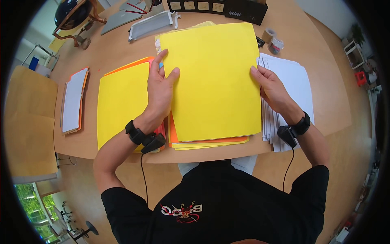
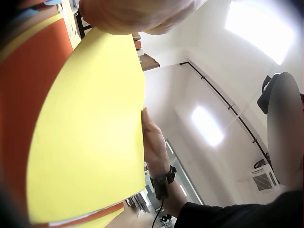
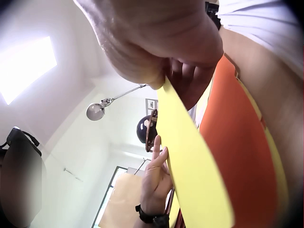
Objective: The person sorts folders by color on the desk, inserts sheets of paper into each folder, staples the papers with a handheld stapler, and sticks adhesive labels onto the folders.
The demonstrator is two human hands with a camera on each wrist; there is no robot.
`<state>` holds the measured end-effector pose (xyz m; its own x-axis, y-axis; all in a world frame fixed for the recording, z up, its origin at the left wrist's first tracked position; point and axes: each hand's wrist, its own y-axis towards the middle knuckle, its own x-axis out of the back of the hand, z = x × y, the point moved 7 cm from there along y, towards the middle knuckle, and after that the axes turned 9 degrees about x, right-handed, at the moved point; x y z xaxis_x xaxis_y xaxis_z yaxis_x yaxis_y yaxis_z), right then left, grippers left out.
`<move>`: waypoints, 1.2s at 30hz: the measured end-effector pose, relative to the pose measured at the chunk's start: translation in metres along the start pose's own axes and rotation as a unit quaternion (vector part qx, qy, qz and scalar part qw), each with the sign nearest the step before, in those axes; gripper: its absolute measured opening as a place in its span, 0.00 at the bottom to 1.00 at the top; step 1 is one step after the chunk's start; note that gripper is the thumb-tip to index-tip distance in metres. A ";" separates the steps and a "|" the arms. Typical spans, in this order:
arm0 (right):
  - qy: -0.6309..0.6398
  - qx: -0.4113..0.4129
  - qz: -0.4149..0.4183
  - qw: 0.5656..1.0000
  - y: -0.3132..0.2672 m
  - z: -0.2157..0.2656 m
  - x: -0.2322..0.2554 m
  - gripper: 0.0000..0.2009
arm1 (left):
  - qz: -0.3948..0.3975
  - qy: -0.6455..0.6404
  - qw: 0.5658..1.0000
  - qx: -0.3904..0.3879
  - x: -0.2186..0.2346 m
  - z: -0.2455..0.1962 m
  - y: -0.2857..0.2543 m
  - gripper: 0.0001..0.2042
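Note:
A large yellow sheet [image 1: 215, 81] is held by both hands above a pile of orange and yellow sheets [image 1: 211, 144]. A thin white edge shows along its bottom. At its left edge, my left hand [image 1: 159, 91] grips it, thumb on the upper face and index finger up along the side. My right hand [image 1: 277, 91] pinches the right edge. In the right wrist view, the right fingers [image 3: 187, 78] curl behind the sheet, and an orange sheet [image 3: 240, 142] lies below it. The left wrist view shows the sheet raised and tilted over orange.
Left of the pile lies another yellow stack [image 1: 122, 93], then a narrow white-topped stack [image 1: 75, 101]. White papers [image 1: 292, 81] sit on the right, partly under my right forearm. A wire tray [image 1: 152, 27], tape roll [image 1: 268, 35], small jar [image 1: 276, 46] and globe [image 1: 69, 16] stand farther back.

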<state>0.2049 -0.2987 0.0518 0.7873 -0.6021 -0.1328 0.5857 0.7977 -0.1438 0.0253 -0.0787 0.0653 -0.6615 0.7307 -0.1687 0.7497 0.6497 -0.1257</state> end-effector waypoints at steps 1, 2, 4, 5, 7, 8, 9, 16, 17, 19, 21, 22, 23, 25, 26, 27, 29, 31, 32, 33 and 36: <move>0.020 -0.012 -0.012 1.000 0.000 -0.002 0.001 0.18 | 0.000 0.000 1.000 -0.001 -0.001 -0.001 0.000 0.28; 0.020 -0.011 -0.013 1.000 -0.002 0.001 -0.001 0.18 | -0.007 -0.016 1.000 -0.006 -0.001 -0.002 -0.002 0.28; -0.118 0.039 -0.049 0.991 -0.005 0.015 -0.001 0.16 | -0.014 -0.033 0.999 -0.012 -0.001 -0.005 -0.003 0.29; -0.118 0.040 -0.048 0.991 -0.005 0.014 -0.001 0.16 | -0.023 -0.028 0.999 -0.013 -0.001 -0.006 -0.004 0.30; -0.152 0.104 -0.066 0.981 -0.004 0.021 0.000 0.17 | -0.034 -0.024 0.999 -0.015 0.003 -0.004 -0.002 0.31; -0.152 0.105 -0.066 0.981 -0.004 0.020 0.000 0.17 | -0.036 -0.032 0.999 -0.009 0.007 0.003 0.004 0.31; -0.133 0.111 -0.060 0.983 -0.003 0.021 0.001 0.17 | -0.039 -0.041 0.998 -0.004 0.009 0.005 0.007 0.32; -0.121 0.102 -0.028 0.987 -0.002 0.021 -0.004 0.18 | -0.065 -0.051 0.996 0.031 0.009 0.011 0.002 0.31; -0.121 0.102 -0.028 0.987 -0.002 0.019 -0.002 0.18 | -0.065 -0.058 0.996 0.034 0.008 0.010 0.001 0.31; -0.091 0.104 -0.051 0.989 -0.003 0.017 0.004 0.19 | -0.065 -0.066 0.995 0.035 0.007 0.008 0.001 0.31; -0.102 0.115 -0.040 0.987 -0.004 0.023 -0.003 0.21 | -0.045 -0.071 0.996 0.028 0.006 0.007 0.000 0.31; -0.113 0.126 -0.031 0.985 -0.005 0.025 -0.006 0.23 | -0.046 -0.071 0.996 0.028 0.006 0.007 -0.001 0.31; -0.112 0.126 -0.031 0.985 -0.004 0.023 -0.005 0.23 | -0.041 -0.070 0.996 0.038 0.004 0.009 0.000 0.30; -0.107 0.122 0.004 0.987 -0.001 0.017 -0.007 0.31 | -0.034 -0.069 0.996 0.050 -0.001 0.008 -0.001 0.29; -0.107 0.122 0.003 0.987 -0.002 0.018 -0.008 0.31 | -0.028 -0.072 0.996 0.050 -0.005 0.007 -0.004 0.28; -0.181 0.122 -0.031 0.975 -0.003 0.021 -0.007 0.34 | -0.023 -0.074 0.996 0.050 -0.007 0.005 -0.006 0.27; -0.253 0.121 -0.065 0.958 -0.004 0.020 -0.001 0.38 | -0.010 -0.080 0.994 0.070 -0.009 0.007 -0.007 0.25; -0.258 0.251 -0.057 0.931 -0.007 0.029 -0.003 0.38 | 0.003 -0.085 0.992 0.089 -0.010 0.007 -0.008 0.23; -0.258 0.252 -0.056 0.931 -0.008 0.029 -0.002 0.38 | 0.001 -0.083 0.992 0.097 -0.010 0.007 -0.009 0.21; -0.228 0.231 -0.031 0.945 -0.010 0.030 -0.006 0.37 | 0.000 -0.081 0.991 0.105 -0.010 0.007 -0.009 0.19; -0.164 0.166 -0.002 0.972 -0.008 0.021 0.001 0.32 | 0.016 -0.088 0.989 0.121 -0.005 0.012 -0.007 0.16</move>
<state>0.2054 -0.3048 0.0738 0.7716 -0.6057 0.1942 0.5766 0.7950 0.1885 0.0236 -0.0889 0.0549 -0.6395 0.6889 -0.3413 0.7670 0.5412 -0.3448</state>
